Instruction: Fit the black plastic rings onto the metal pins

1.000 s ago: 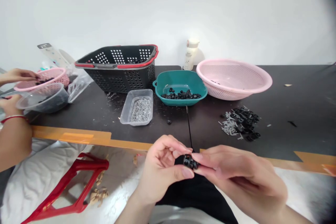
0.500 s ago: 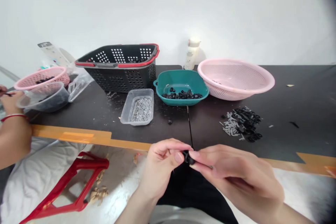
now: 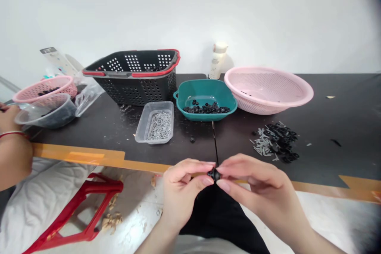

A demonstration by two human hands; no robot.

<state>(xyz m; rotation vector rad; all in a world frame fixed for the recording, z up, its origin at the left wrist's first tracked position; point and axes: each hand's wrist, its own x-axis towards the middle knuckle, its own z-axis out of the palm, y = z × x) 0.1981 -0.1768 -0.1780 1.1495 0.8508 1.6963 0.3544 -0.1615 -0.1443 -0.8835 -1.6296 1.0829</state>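
A small round black part (image 3: pixel 214 174) is pinched between my two hands, just off the table's front edge. My left hand (image 3: pixel 187 184) grips its left side with thumb and forefinger. From the right, my right hand (image 3: pixel 258 184) closes thumb and fingertips on the same part. Its finer shape is hidden by the fingers. Beyond my hands, a teal basin (image 3: pixel 205 117) holds several similar black parts, and a clear plastic tub (image 3: pixel 139 133) contains many thin silvery pins. Right of my hands lies a pile of black parts with pale pins (image 3: pixel 279 141).
A pink colander (image 3: pixel 268 109) and a white bottle (image 3: pixel 218 61) stand at the back. The black basket (image 3: pixel 139 89) is at back left. A co-worker's arm (image 3: pixel 13 152) is at far left, near a clear bowl (image 3: pixel 56 115). Below is a red stool (image 3: pixel 98 190).
My right hand has turned and shifted its fingers, now pinching the part's right side with thumb below and fingers above. The left hand keeps its pinch. The view has shifted slightly.
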